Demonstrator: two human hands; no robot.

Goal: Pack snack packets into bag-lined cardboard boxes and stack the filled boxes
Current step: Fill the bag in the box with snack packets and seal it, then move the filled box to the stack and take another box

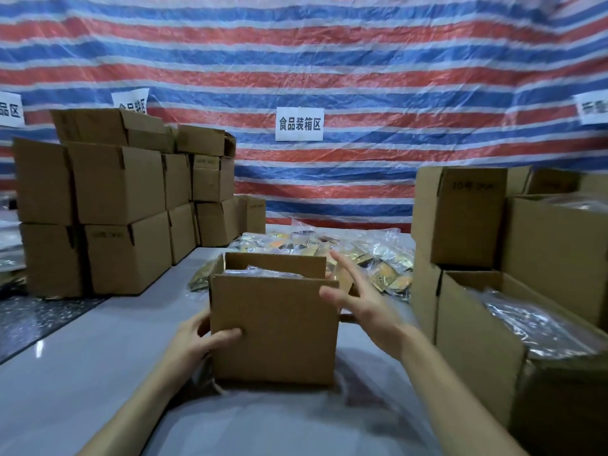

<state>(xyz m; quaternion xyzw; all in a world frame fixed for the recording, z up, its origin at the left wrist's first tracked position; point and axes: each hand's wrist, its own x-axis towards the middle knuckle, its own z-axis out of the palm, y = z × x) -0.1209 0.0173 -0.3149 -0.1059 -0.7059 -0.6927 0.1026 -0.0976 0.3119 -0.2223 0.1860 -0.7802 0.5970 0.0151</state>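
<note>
Matt brown cardboard box (274, 327), glossy crinkled plastic snack packets (378, 258), smooth grey tabletop (82, 373).

Striped red-blue-white tarp (362, 60) hangs behind. White paper signs are taped on it, the middle sign (299, 124) printed in black. Grey table (82, 373); dark speckled floor (33, 320) at left.

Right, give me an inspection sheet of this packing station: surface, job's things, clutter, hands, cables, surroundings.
Surface: grey table, glossy, holding boxes and packets.
Job's things: open box in the middle, flaps up, clear liner showing inside; snack packets heaped behind it; closed boxes stacked on the left; bag-lined boxes on the right.
Clutter: what looks like clear film in front of the open box.
Hands: left hand grips the open box's lower left corner; right hand open, fingers spread, by its right edge.
Cables: nothing seen.
Surroundings: striped tarp behind, with paper signs.
</note>
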